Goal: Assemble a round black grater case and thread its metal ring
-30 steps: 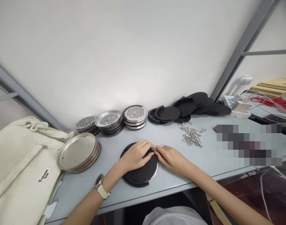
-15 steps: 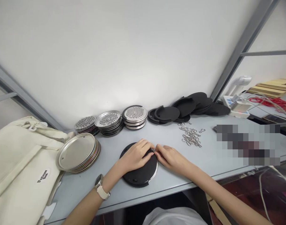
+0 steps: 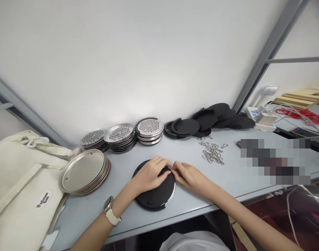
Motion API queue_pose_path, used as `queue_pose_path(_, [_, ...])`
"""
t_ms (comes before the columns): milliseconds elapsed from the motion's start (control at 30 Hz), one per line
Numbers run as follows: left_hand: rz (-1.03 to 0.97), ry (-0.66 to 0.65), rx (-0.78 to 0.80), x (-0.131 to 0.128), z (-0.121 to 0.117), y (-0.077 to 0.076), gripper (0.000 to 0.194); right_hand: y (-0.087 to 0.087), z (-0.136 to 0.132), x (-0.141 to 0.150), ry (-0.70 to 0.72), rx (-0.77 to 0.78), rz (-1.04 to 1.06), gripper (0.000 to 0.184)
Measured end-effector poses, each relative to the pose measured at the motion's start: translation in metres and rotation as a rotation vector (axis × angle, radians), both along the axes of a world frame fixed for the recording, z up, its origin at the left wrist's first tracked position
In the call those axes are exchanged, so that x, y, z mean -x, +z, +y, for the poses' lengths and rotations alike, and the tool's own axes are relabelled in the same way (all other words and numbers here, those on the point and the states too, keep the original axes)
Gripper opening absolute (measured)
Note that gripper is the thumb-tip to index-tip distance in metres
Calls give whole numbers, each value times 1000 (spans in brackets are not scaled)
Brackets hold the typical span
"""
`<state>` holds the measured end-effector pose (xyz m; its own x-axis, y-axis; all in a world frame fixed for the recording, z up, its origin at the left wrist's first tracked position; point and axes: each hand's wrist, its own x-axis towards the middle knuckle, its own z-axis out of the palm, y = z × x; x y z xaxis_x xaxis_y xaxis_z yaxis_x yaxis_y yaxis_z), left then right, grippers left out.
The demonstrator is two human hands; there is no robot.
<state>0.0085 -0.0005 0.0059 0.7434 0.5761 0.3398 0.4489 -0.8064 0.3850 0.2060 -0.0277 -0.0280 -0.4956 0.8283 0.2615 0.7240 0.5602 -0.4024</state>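
A round black disc with a silver metal rim on its right side lies near the table's front edge. My left hand rests across it, thumb and fingers closed in a pinch at its upper right edge. There a small metal carabiner clip shows between my fingertips, mostly covered. My right hand pinches the same clip from the right, its fingers curled. Whether the clip passes through a hole in the disc is hidden. A pile of similar clips lies to the right, beyond my right hand.
Along the wall stand stacks of grater discs, perforated discs and black round covers. Plain metal discs are stacked at left beside a cream bag. A pixelated patch covers something at right.
My hands stay at the disc's upper edge with almost the same grip; the fingertips have shifted only slightly. The whole view has turned a little.
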Motion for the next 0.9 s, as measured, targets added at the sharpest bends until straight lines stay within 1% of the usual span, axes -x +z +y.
queue_pose_path(300, [24, -18, 2, 0, 0, 0, 10, -5, 2, 1, -40, -59, -49, 12])
queue_pose_path(533, [27, -13, 14, 0, 1, 0, 12, -7, 4, 2, -63, -67, -54, 19])
queue_pose_path(767, [35, 0, -16, 0, 1, 1, 11, -7, 3, 4, -49, -83, -59, 21])
queue_pose_path(900, [84, -10, -64, -1, 0, 2, 11, -4, 1, 3, -50, -89, -48, 22])
